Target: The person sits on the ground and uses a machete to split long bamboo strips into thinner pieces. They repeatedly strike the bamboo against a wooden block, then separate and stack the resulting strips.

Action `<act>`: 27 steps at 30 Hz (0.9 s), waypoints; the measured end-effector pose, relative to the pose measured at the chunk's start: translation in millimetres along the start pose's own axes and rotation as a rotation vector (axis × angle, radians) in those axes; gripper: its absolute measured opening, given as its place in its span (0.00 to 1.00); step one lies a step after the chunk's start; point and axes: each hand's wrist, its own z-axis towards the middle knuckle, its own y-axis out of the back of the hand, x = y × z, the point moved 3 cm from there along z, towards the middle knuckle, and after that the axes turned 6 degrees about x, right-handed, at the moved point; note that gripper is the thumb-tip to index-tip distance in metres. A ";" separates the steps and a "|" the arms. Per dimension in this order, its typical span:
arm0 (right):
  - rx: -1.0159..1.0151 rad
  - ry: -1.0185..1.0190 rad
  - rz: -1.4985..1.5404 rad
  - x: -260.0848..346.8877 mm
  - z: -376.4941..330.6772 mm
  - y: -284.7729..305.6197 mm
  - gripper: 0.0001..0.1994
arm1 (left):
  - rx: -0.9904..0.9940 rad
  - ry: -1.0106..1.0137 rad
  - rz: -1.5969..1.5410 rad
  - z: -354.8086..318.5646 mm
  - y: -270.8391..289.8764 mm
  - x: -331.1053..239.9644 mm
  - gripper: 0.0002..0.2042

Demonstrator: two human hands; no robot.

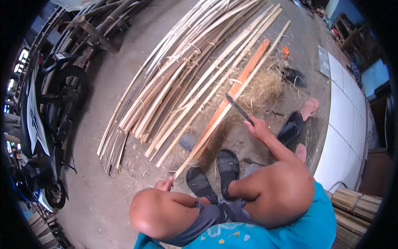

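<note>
My left hand (164, 184), low beside my left knee, is closed on the near end of a long pale bamboo strip (265, 58). The strip slants away to the upper right, lying along a reddish-brown wooden plank (253, 62). In my right hand (258, 128) is a knife (238, 107). Its dark blade points up and left, and the tip reaches the strip near a thin curl of shaving. Whether the edge is cutting into the strip, I cannot tell. A grey cylinder (187, 142) lies beside the plank's near end.
Loose bamboo strips (219, 62) and a tied bundle (166, 70) lie to the left. Fine shavings (263, 89) heap beside the plank. Pink flip-flops (309, 108) lie right, near white tiles (342, 108). A motorbike (35, 112) stands far left; bundled slats (354, 207) sit lower right.
</note>
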 end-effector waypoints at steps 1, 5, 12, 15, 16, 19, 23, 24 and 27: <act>0.028 -0.005 0.047 33.9 -12.9 -28.0 0.20 | 0.006 0.046 -0.069 -17.4 -5.1 7.0 0.24; -0.024 -0.020 0.067 2.9 11.2 -3.1 0.19 | -0.055 -0.276 -0.129 15.1 -14.8 -47.7 0.23; -0.005 -0.212 0.070 -1.0 4.6 27.5 0.20 | -0.116 -0.238 0.052 6.1 -9.1 5.1 0.21; 0.196 0.077 0.075 47.7 -27.3 -32.6 0.21 | -0.248 -0.418 0.298 13.0 -36.9 -83.9 0.18; 0.210 0.108 0.048 41.6 -24.3 -40.1 0.21 | -0.307 -0.427 0.412 14.6 -41.6 -99.1 0.18; 0.238 0.130 -0.017 11.2 -40.6 -50.7 0.22 | -0.253 -0.357 0.555 -3.4 -39.5 -77.8 0.18; -0.119 -0.231 -0.086 -29.0 15.4 26.2 0.22 | -0.236 -0.371 0.455 -4.3 -25.8 -58.9 0.21; -0.179 -0.320 -0.176 -33.0 18.0 38.4 0.21 | -0.219 -0.425 0.371 7.9 -24.8 -56.6 0.22; 0.269 0.142 -0.022 79.7 -27.5 -31.9 0.25 | 0.093 -0.239 0.063 18.2 -16.1 -62.2 0.26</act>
